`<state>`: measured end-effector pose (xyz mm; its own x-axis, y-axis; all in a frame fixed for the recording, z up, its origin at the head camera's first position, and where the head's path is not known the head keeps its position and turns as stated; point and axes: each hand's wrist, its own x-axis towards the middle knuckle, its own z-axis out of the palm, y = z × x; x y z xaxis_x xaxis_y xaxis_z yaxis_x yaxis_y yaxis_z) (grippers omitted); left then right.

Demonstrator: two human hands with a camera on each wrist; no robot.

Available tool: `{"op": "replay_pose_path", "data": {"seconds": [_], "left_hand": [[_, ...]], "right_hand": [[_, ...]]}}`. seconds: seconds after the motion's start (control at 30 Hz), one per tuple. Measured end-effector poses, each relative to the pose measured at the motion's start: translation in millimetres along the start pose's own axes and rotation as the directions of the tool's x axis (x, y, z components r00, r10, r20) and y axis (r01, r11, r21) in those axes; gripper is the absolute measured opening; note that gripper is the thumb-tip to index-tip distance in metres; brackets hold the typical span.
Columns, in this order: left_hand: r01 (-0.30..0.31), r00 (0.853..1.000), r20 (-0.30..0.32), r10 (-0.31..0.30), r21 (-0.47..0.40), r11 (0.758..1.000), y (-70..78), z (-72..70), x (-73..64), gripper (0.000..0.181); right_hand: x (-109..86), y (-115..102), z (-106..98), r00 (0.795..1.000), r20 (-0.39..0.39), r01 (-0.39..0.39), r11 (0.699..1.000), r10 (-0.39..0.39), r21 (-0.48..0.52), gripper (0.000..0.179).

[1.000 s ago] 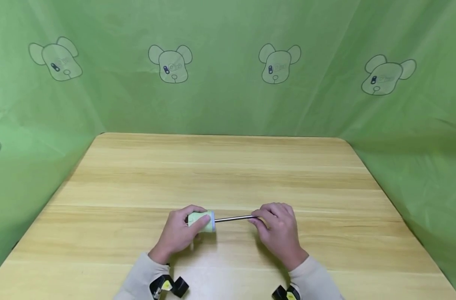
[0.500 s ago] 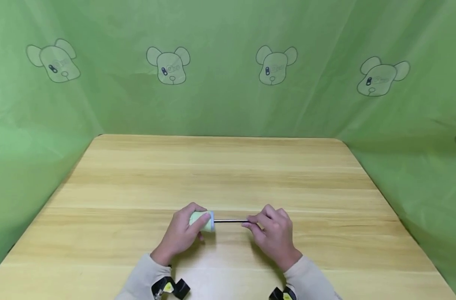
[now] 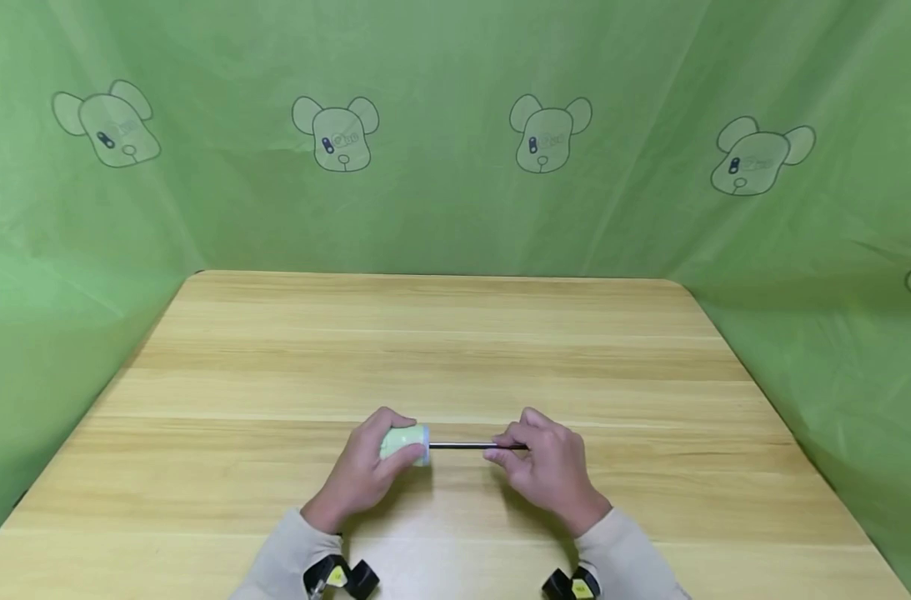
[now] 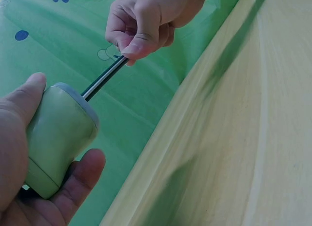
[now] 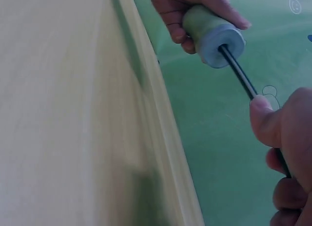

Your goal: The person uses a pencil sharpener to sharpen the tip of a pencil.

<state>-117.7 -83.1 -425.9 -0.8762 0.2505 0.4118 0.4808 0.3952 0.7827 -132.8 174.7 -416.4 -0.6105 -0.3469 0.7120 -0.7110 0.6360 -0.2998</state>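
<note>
A pale green handle with a blue-grey collar is held in the air by my left hand, thumb on the near side. From the hole in the collar a thin metal rod runs level to the right. My right hand pinches this rod between thumb and fingers, and a dark stretch of it shows past the fingertips. In the left wrist view the handle looks thick and rounded. The right wrist view shows the rod entering the collar's centre. Whatever lies inside the handle is hidden.
Both hands are over the near part of a wooden table. Behind and beside it hangs a green curtain with printed bear heads. Black wrist cameras are strapped over pale sleeves.
The rod has gone from slightly tilted to level. My right hand shifted left, then slightly back right, and more rod now shows past its fingertips. My left hand keeps its hold on the handle.
</note>
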Motion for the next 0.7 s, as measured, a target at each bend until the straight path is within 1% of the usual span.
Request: {"op": "replay_pose_path", "data": {"seconds": [0.07,0.1,0.13,0.17,0.23,0.3,0.4,0.43,0.47,0.5,0.53,0.57,0.6,0.63,0.67,0.7], "left_hand": [[-0.031,0.999,-0.009,0.031,0.004,1.0,-1.1,0.5,-0.2,0.022],[-0.049,0.999,-0.012,0.049,0.006,0.999,-1.4,0.7,-0.3,0.022],[-0.067,0.998,-0.014,0.067,0.007,0.998,-1.9,0.9,-0.3,0.022],[-0.081,0.997,-0.014,0.081,0.01,0.997,-2.2,0.8,-0.4,0.023],[-0.113,0.993,-0.015,0.113,0.015,0.994,-2.6,0.9,-0.1,0.025],[-0.147,0.989,-0.015,0.147,0.018,0.989,-3.4,1.0,0.3,0.026],[-0.206,0.979,-0.002,0.206,0.01,0.978,-4.7,1.7,1.3,0.031],[-0.226,0.974,0.003,0.226,0.005,0.974,-4.9,2.1,1.5,0.032],[-0.239,0.971,0.008,0.239,0.001,0.971,-4.7,2.3,1.5,0.034],[-0.246,0.969,0.01,0.246,0.0,0.969,-4.5,2.5,1.3,0.036],[-0.242,0.97,0.008,0.242,0.001,0.97,-3.9,2.8,0.8,0.037],[-0.225,0.974,0.001,0.225,0.008,0.974,-3.3,3.2,0.3,0.038],[-0.19,0.982,-0.004,0.19,0.016,0.982,-2.1,3.2,-0.2,0.037],[-0.141,0.99,-0.007,0.141,0.019,0.99,-0.5,3.1,-0.7,0.035],[-0.079,0.997,-0.008,0.079,0.014,0.997,0.9,3.1,-1.1,0.033],[-0.009,1.0,-0.006,0.009,-0.007,1.0,2.4,3.1,-1.2,0.031]], "right_hand": [[1.1,-1,-2,0.996,0.062,-0.071,0.997,0.069,0.021,0.023],[2.0,-3,-4,0.988,0.099,-0.119,0.992,0.115,0.038,0.023],[3.2,-4,-5,0.976,0.142,-0.173,0.983,0.164,0.055,0.022],[4.6,-5,-7,0.959,0.185,-0.229,0.971,0.213,0.073,0.022],[7.5,-7,-10,0.912,0.279,-0.342,0.933,0.301,0.112,0.02],[10.6,-7,-13,0.85,0.385,-0.444,0.882,0.36,0.157,0.018],[14.1,-4,-18,0.747,0.53,-0.574,0.792,0.402,0.209,0.015],[14.5,-2,-19,0.718,0.566,-0.606,0.764,0.406,0.221,0.014],[14.6,0,-20,0.695,0.59,-0.631,0.742,0.411,0.227,0.014],[14.2,0,-19,0.689,0.588,-0.643,0.732,0.423,0.227,0.013],[13.5,0,-18,0.698,0.569,-0.637,0.739,0.435,0.217,0.012],[12.5,0,-16,0.732,0.527,-0.598,0.778,0.431,0.194,0.011],[11.0,0,-13,0.785,0.464,-0.528,0.835,0.41,0.156,0.01],[9.7,-1,-9,0.844,0.39,-0.438,0.893,0.368,0.104,0.01],[8.5,-2,-6,0.9,0.304,-0.34,0.939,0.312,0.045,0.011],[7.8,-4,-2,0.944,0.216,-0.25,0.968,0.248,-0.019,0.012]]}}
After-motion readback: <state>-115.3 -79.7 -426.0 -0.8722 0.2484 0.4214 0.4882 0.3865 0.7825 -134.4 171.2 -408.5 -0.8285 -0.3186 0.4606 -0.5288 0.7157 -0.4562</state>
